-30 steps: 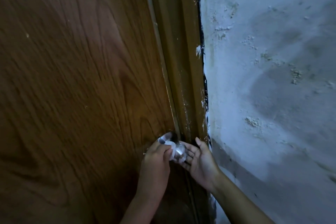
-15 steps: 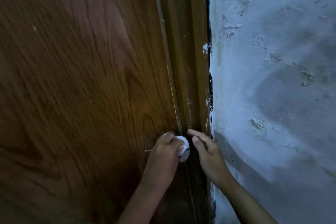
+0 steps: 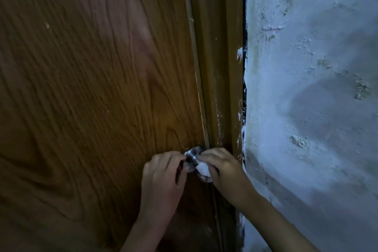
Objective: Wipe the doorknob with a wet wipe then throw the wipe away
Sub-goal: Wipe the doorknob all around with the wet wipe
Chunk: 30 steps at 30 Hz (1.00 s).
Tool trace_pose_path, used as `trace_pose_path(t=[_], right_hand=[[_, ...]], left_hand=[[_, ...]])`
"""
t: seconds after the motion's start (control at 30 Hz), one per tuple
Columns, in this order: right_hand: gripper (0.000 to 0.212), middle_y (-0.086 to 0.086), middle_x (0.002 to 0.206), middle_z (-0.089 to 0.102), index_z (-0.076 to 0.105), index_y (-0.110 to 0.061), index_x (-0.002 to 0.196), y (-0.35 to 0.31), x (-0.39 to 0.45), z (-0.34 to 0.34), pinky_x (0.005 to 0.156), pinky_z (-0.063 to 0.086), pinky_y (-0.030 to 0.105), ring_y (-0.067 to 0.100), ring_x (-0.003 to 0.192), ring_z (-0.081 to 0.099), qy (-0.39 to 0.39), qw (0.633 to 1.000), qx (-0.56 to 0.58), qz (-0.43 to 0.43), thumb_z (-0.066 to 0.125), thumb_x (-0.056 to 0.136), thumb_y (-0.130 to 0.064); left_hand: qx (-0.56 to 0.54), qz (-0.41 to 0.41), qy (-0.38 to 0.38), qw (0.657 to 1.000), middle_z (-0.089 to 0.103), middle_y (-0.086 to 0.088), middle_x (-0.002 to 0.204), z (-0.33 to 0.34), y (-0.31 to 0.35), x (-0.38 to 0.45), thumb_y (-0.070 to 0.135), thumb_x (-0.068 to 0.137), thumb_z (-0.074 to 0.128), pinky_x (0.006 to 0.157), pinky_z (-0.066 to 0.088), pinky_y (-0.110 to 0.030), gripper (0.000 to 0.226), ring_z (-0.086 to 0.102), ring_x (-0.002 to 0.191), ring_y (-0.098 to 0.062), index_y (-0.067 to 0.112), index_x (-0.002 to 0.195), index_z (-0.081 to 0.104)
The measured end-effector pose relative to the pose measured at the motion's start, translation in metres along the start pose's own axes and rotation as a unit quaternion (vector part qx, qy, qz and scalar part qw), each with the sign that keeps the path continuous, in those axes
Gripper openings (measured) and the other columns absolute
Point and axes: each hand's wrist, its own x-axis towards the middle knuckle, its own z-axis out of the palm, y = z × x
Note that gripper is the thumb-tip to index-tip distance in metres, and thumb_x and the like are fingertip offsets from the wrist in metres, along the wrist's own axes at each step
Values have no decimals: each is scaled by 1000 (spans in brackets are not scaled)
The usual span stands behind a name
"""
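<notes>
A round silver doorknob point(image 3: 191, 155) sticks out of the brown wooden door point(image 3: 98, 92) near its right edge. A crumpled white wet wipe point(image 3: 203, 169) is pressed against the knob's lower right side. My right hand point(image 3: 222, 166) pinches the wipe from the right, fingers curled over it. My left hand point(image 3: 163, 172) is at the knob's left side, fingertips touching the metal and the wipe's upper edge. Most of the knob is hidden by both hands and the wipe.
A darker brown door frame point(image 3: 219, 67) runs vertically just right of the knob. Beyond it stands a rough, white-painted plaster wall point(image 3: 311, 88) with flaking patches. No bin is in view.
The wipe has passed from my left hand's grip on the knob to my right hand, which closed in onto the knob. The left hand slid to the knob's left side.
</notes>
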Motion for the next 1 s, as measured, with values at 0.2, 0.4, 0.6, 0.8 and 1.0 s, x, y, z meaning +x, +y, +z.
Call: trace_pose_path(t=[0.2,0.4,0.6,0.8,1.0], right_hand=[[29,4,110,70,65,-15,102,-7,-18,12,92,48,34,17,106,63,-4,997,-51,-64,43,84,-20],[31,-6,121,60,61,-15,116,2,-15,16,102,40,24,8,114,54,35,991,102,84,41,94,-20],[25,-12,107,65,64,-20,111,6,-22,16,78,44,0,-1,100,60,83,937,237,241,48,92,-15],[33,-5,124,56,60,-11,116,5,-27,25,111,23,20,2,119,46,52,998,-3,-23,41,90,-20],[33,-9,120,56,51,-20,121,12,-30,21,98,36,5,-23,111,44,114,981,132,80,46,89,-20]], left_hand=[[244,185,58,950,48,-8,134,11,-33,0,34,77,57,103,22,-55,41,37,125,-25,22,116,51],[360,230,61,902,25,-10,148,11,-57,9,43,84,35,109,5,-55,56,17,137,-29,20,135,37],[383,230,76,892,21,-7,151,14,-60,10,46,85,36,114,-4,-52,65,9,139,-26,18,143,23],[414,231,84,876,11,-5,153,17,-60,11,49,85,35,114,-6,-54,69,7,141,-27,16,145,21],[413,233,98,875,13,-7,153,18,-61,12,48,85,35,114,-3,-53,69,9,141,-26,16,145,23]])
